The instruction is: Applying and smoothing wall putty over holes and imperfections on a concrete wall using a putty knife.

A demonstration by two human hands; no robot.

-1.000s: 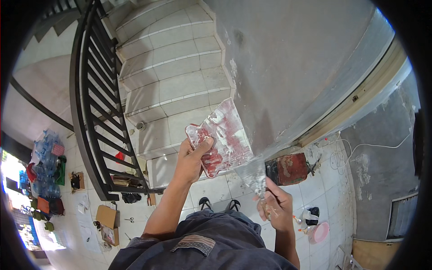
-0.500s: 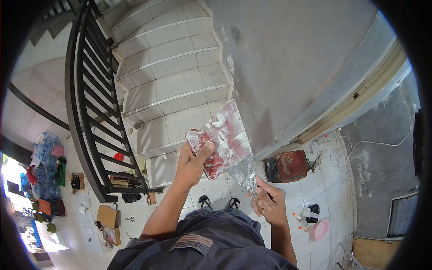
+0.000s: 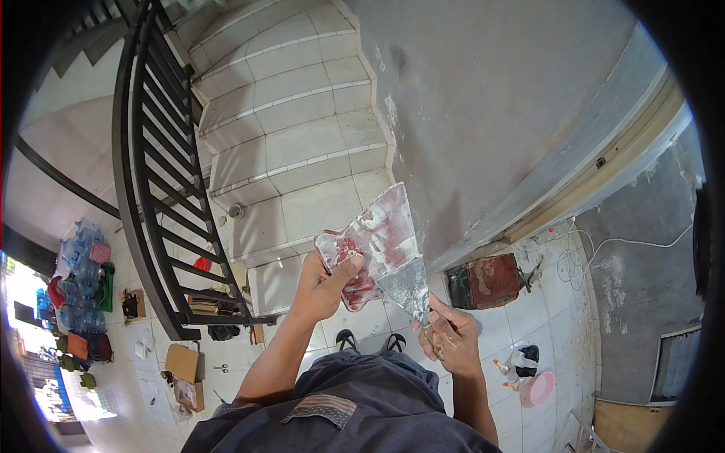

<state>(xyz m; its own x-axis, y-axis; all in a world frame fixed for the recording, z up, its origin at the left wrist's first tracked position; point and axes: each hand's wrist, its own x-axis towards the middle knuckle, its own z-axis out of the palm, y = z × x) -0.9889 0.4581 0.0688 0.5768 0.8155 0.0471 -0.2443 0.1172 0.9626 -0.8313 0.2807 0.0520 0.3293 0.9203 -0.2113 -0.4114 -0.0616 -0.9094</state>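
Observation:
My left hand (image 3: 323, 287) is closed round the near left end of a red plastic putty spreader (image 3: 381, 226), its thumb pressed on top. White filler is smeared across the spreader's face. In my right hand (image 3: 451, 336) is a putty knife (image 3: 408, 285), gripped by its handle, which the fingers mostly hide. The knife's wide, filler-coated metal blade lies against the near right part of the spreader. Both tools are in front of my body, above the floor at the foot of the stairs. White residue marks the fingers of my right hand.
Tiled stairs (image 3: 302, 151) rise ahead, with a dark metal railing (image 3: 162, 181) on their left and a grey patched wall (image 3: 491, 113) on their right. A worn red box (image 3: 487, 281), a pink basin (image 3: 538, 388) and a white cable (image 3: 627, 240) lie right. A cardboard box (image 3: 183, 362) sits left.
The spreader and putty knife have shifted slightly nearer to my body. The knife's blade has moved a little leftward over the spreader. Both hands keep their grips.

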